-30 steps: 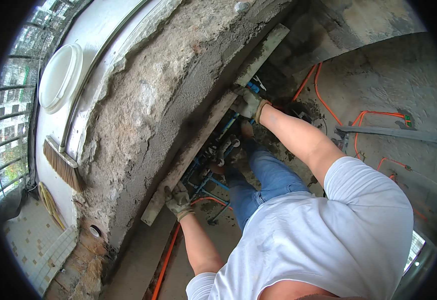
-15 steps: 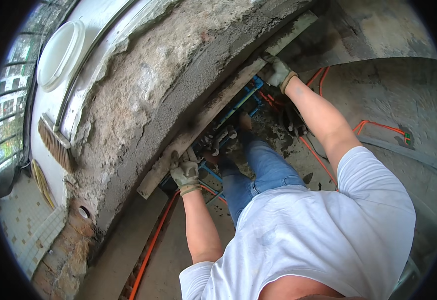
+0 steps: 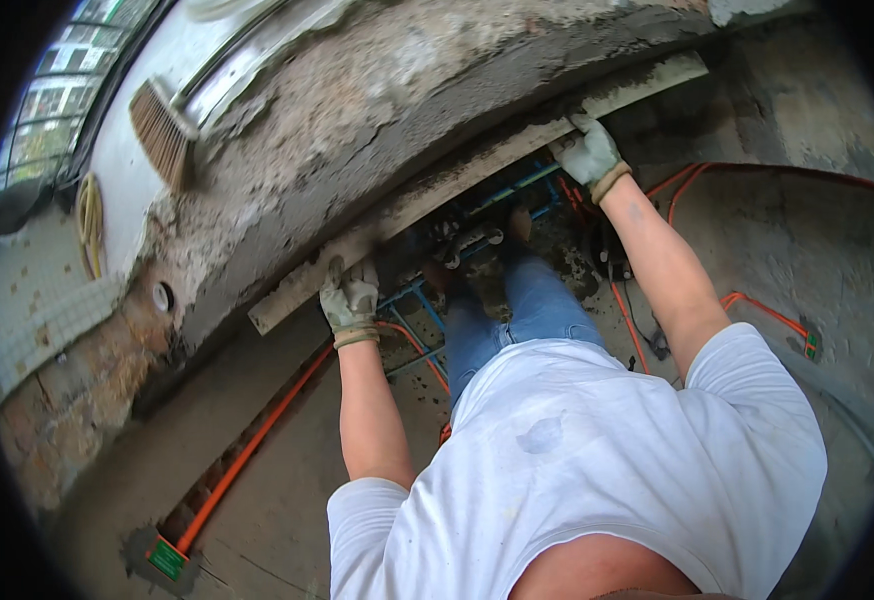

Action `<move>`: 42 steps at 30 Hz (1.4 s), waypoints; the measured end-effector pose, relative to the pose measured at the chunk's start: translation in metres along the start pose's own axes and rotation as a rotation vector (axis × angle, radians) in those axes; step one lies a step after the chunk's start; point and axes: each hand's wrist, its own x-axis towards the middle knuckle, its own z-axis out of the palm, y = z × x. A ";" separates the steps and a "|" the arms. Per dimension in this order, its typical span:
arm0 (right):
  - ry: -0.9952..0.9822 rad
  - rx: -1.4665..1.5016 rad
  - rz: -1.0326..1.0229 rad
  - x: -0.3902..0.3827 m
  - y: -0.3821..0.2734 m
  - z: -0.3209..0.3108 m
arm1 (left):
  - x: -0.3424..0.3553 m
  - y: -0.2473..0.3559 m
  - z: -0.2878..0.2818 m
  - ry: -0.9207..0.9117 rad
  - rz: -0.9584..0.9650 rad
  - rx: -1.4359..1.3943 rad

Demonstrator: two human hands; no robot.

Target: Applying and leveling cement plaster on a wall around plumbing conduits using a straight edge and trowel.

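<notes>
A long, flat straightedge [image 3: 462,187], smeared with grey mortar, lies along the lower border of a band of fresh grey mortar [image 3: 342,178] on the wall. Near its lower left end, my left hand [image 3: 350,300] in a dirty whitish work glove grips it, the thumb over its face. Farther up to the right, my gloved right hand [image 3: 589,155] closes round the same straightedge. The fingers of both hands are partly hidden by it.
A broom [image 3: 162,135] rests on the rough, chipped wall [image 3: 387,80] at upper left, near a coiled yellow hose [image 3: 90,225]. Blue pipes [image 3: 427,305] run by my legs. An orange conduit [image 3: 257,445] lies in a floor groove, ending at a green box [image 3: 166,558].
My view has turned and shifted, so the straightedge looks less steep and the broom sits higher. Both hands keep their grip on the straightedge.
</notes>
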 end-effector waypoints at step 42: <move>0.135 -0.677 -0.339 0.016 0.048 0.024 | -0.063 -0.043 -0.033 0.185 -0.049 0.209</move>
